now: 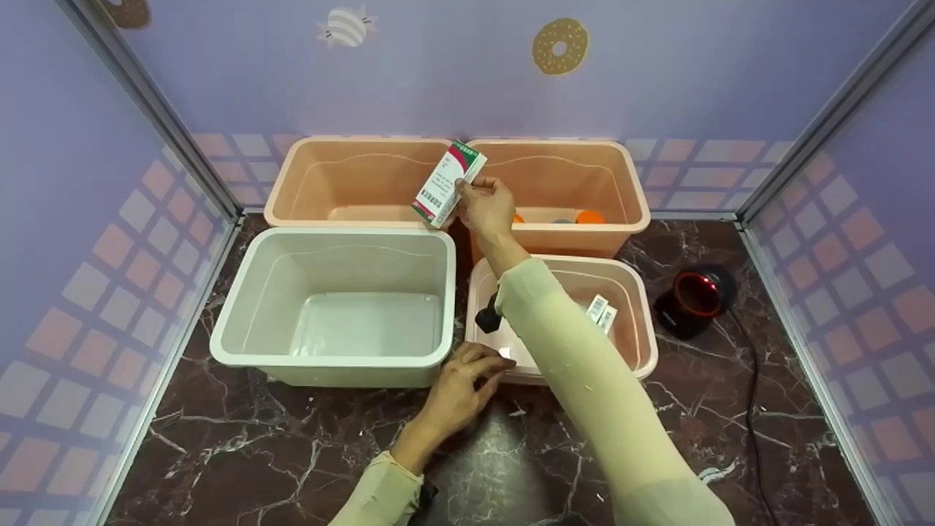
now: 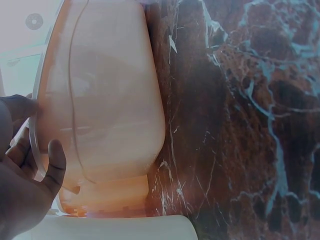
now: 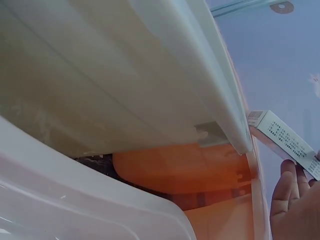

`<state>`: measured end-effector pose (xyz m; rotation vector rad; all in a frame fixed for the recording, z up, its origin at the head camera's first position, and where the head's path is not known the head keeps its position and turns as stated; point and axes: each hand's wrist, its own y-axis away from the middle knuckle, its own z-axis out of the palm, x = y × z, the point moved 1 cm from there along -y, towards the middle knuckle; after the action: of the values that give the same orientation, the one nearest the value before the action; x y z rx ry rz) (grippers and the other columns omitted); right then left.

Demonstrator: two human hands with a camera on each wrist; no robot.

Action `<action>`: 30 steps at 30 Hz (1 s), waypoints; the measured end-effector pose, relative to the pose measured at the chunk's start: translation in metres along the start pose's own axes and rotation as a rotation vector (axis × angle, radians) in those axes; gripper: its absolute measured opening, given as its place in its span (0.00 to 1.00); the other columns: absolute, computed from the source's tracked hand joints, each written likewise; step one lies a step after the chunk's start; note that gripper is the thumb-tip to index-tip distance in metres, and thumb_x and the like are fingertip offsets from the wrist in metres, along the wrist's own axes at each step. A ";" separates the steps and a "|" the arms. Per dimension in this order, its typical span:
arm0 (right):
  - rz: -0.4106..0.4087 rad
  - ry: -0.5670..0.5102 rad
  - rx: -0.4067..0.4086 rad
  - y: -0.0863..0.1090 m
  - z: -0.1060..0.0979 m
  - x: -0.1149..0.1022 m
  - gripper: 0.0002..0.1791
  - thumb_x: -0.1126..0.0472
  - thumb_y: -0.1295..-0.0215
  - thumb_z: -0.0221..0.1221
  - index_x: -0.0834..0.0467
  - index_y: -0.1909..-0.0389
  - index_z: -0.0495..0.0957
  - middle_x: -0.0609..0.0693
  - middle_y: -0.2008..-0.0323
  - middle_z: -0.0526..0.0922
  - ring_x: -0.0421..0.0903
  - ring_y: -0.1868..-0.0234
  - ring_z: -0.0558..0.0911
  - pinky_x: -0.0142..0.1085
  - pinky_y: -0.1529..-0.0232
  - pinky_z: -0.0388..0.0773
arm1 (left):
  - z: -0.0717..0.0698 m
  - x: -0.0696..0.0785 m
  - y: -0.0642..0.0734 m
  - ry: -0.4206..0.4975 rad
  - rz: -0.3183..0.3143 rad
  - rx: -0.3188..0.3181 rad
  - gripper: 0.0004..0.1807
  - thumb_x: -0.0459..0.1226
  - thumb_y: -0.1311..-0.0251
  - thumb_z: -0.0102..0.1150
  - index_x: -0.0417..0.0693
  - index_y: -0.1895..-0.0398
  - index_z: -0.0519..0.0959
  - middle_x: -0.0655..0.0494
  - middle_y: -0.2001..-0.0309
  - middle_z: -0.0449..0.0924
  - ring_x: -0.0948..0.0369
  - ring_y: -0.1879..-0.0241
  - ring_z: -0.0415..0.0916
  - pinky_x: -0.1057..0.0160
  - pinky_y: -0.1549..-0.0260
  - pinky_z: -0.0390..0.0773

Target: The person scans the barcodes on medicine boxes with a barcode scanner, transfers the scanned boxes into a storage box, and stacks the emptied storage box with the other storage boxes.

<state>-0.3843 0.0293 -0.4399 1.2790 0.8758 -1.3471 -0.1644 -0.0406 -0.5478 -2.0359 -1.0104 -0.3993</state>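
A white medicine box [image 1: 443, 186] with green and magenta ends is pinched in my right hand [image 1: 488, 208], tilted above the gap between the two back bins. In the right wrist view, the printed side of the medicine box [image 3: 285, 137] faces the camera, with the fingers [image 3: 287, 190] on its lower part. My left hand [image 1: 460, 387] rests on the near left corner of the small pink bin [image 1: 643, 343]. In the left wrist view the left hand [image 2: 30, 170] lies over that bin's rim, its thumb outside the wall. Two small white boxes [image 1: 601, 313] lie inside the small bin.
Two orange bins stand along the back wall, a left one [image 1: 350, 150] and a right one [image 1: 628, 186] holding orange objects [image 1: 590, 217]. A white bin [image 1: 332, 360] sits front left. At right, a black scanner [image 1: 694, 299] glows red, its cable [image 1: 752, 409] running forward.
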 end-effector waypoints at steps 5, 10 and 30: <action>0.013 0.046 -0.002 -0.001 0.000 -0.001 0.14 0.59 0.35 0.66 0.60 0.56 0.73 0.49 0.70 0.83 0.50 0.70 0.83 0.33 0.75 0.78 | 0.000 0.000 -0.001 -0.011 0.017 0.013 0.10 0.33 0.42 0.68 0.52 0.57 0.87 0.58 0.58 0.83 0.58 0.54 0.78 0.62 0.51 0.79; 0.019 0.078 0.010 -0.001 0.000 0.000 0.15 0.58 0.35 0.66 0.60 0.55 0.73 0.51 0.67 0.84 0.50 0.69 0.85 0.32 0.75 0.79 | 0.000 -0.001 -0.001 -0.019 0.010 0.006 0.09 0.35 0.40 0.67 0.53 0.57 0.87 0.59 0.58 0.83 0.59 0.54 0.78 0.62 0.50 0.79; -0.026 0.095 -0.043 -0.002 -0.005 0.000 0.11 0.62 0.35 0.65 0.60 0.56 0.75 0.53 0.66 0.86 0.50 0.71 0.87 0.27 0.80 0.76 | 0.001 0.001 0.000 0.008 0.002 0.001 0.10 0.34 0.39 0.67 0.52 0.56 0.87 0.59 0.57 0.83 0.59 0.53 0.78 0.62 0.49 0.79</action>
<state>-0.3850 0.0341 -0.4412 1.3105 0.9847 -1.2897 -0.1644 -0.0398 -0.5477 -2.0325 -1.0037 -0.4056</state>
